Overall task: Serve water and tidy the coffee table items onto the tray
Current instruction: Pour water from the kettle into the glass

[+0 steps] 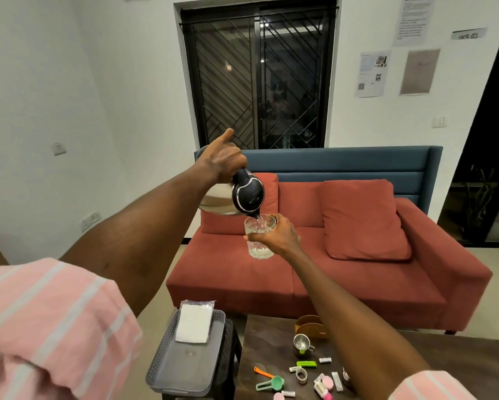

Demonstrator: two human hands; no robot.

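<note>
From the head view, the person's left hand [222, 160] is raised, with its fingers [231, 166] wrapped round the handle of a steel kettle [231, 197], the thumb sticking up free. The kettle is tipped steeply over to the right, its black lid facing the camera and its spout just over the rim of a glass [259, 236]. The right hand [280, 235] holds that glass from its right side, fingers curled round its wall and thumb across its near face. The glass stands upright in mid-air, in front of the red sofa [314, 255], with a thin stream of water running into it and a little water at its bottom.

Low in the view, a grey perforated tray [167, 368] rests on a dark stool [228, 353], left of the dark bench [265, 347]. A white folded cloth in a clear wrapper [194, 323] lies across the tray's far end, overhanging its rim. On the bench, right of the tray, stand a brown wooden holder [310, 324] at the far side and a small steel cup [301, 343] just near of it. Nearer lie scattered small things: an orange strip [261, 371], a green scoop [272, 382], a bright green bar [306, 364], a tape roll [301, 375], and several white and pink pieces too small to name. Both arms wear pink striped sleeves [40, 313].
</note>
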